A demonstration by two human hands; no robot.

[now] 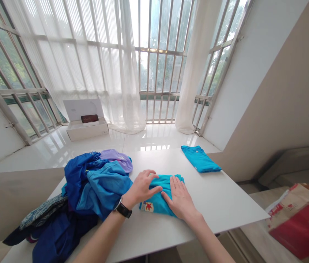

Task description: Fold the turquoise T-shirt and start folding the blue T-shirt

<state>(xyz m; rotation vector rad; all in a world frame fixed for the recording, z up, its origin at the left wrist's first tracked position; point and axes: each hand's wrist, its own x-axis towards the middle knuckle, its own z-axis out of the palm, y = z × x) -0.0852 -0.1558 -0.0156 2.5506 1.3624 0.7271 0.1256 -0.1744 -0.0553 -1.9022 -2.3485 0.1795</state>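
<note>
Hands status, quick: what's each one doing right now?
Left hand: open, resting on the teal T-shirt, not gripping.
Right hand: open, pressed flat on it.

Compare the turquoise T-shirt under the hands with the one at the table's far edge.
The near T-shirt sits under the left hand and right hand, while the far T-shirt lies untouched. The near T-shirt shows a red star print; the far T-shirt shows none. The near T-shirt is bunched, the far T-shirt neatly folded flat. Both are turquoise and lie on the white table.
</note>
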